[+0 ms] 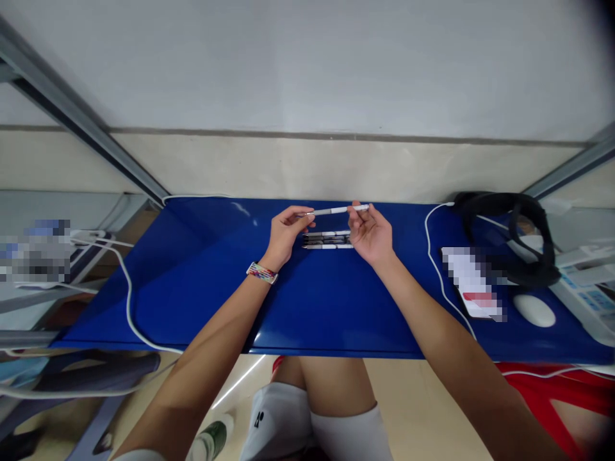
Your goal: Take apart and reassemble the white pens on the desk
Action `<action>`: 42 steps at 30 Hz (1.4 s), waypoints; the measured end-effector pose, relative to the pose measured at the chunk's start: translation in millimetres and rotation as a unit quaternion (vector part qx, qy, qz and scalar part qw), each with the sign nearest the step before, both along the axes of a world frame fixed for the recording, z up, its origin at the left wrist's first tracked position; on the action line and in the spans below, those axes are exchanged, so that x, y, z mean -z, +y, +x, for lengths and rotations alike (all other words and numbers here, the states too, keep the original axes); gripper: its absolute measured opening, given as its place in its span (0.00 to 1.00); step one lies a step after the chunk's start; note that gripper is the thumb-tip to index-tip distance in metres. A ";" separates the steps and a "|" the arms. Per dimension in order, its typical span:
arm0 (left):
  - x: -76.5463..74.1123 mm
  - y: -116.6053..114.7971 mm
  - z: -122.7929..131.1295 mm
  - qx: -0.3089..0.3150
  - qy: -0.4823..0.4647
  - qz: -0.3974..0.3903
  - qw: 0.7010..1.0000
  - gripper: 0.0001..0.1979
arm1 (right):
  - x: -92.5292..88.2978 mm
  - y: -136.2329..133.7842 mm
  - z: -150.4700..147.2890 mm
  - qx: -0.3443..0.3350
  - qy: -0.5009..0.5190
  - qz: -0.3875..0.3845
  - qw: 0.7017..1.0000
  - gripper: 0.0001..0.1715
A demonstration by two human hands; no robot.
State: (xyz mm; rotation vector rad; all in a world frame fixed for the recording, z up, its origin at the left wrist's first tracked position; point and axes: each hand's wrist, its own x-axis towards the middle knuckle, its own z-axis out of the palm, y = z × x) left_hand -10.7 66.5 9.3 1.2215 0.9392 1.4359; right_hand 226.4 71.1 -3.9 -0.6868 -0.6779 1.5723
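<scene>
trailing along the left edge of the blue desk (192,288), a white cable (129,301) is looping toward the front. moving right, the left hand (287,234) is pinching the left end of a white pen (336,210), fingers closed on it, a colourful wristband (262,273) sitting on its wrist. the pen is hanging level above the desk near the back edge, its long axis running left to right between both hands. the right hand (371,232) is gripping the pen's right end with its fingertips. three more pens (327,240) are lying side by side just below, parallel. a white mouse (534,310) is resting near the front right corner.
</scene>
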 end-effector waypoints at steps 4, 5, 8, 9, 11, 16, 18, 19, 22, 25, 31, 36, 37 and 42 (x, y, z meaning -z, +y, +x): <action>-0.6 -0.9 1.3 0.002 -0.004 0.000 1.000 0.11 | -2.7 -1.5 -0.3 0.000 0.021 -0.017 1.000 0.24; -0.5 -1.0 1.4 0.003 -0.005 0.000 1.000 0.11 | -3.2 -1.6 -0.7 0.004 0.025 -0.021 0.999 0.22; 0.2 -1.1 1.6 0.005 0.000 0.001 1.000 0.12 | -2.8 -0.4 -2.0 0.023 0.030 -0.032 0.999 0.16; 0.4 -1.1 1.6 0.005 0.002 0.002 1.000 0.12 | -2.1 0.4 -2.2 0.027 0.033 -0.037 0.998 0.16; 0.7 -1.1 1.7 0.005 0.003 0.002 1.000 0.12 | -0.2 2.1 -1.9 0.027 0.037 -0.039 0.998 0.17; 0.5 -0.1 1.0 0.006 0.002 0.000 1.000 0.12 | -0.4 2.7 0.1 0.001 0.006 0.003 1.000 0.21; 0.8 0.7 0.2 0.004 -0.003 -0.002 1.000 0.12 | -4.9 0.5 -0.3 -0.004 -0.008 0.008 1.000 0.27; 1.0 1.1 -0.3 0.002 -0.006 -0.002 1.000 0.12 | -7.8 -0.8 -0.9 -0.005 -0.016 0.008 1.000 0.29; 1.0 2.1 -1.8 -0.003 -0.011 -0.001 1.000 0.13 | -15.3 -3.8 -3.2 0.033 -0.053 0.026 0.998 0.23; -0.1 2.6 -3.0 -0.008 -0.007 0.003 1.000 0.14 | -17.1 -4.2 -3.6 0.091 -0.134 0.081 0.983 0.16; 1.5 5.1 -7.3 0.002 0.057 0.024 0.998 0.13 | -8.1 0.2 5.4 0.157 -0.323 0.170 0.918 0.10; 6.9 5.5 -12.2 -0.040 0.258 0.088 0.961 0.09 | 2.0 4.3 14.9 0.166 -0.492 0.231 0.823 0.09; 7.3 5.0 -12.9 -0.049 0.304 0.104 0.946 0.07 | 4.2 5.0 16.1 0.163 -0.521 0.240 0.802 0.10; 5.0 1.9 -14.2 -0.048 0.419 0.100 0.901 0.07 | 11.3 6.0 17.9 0.130 -0.638 0.271 0.709 0.14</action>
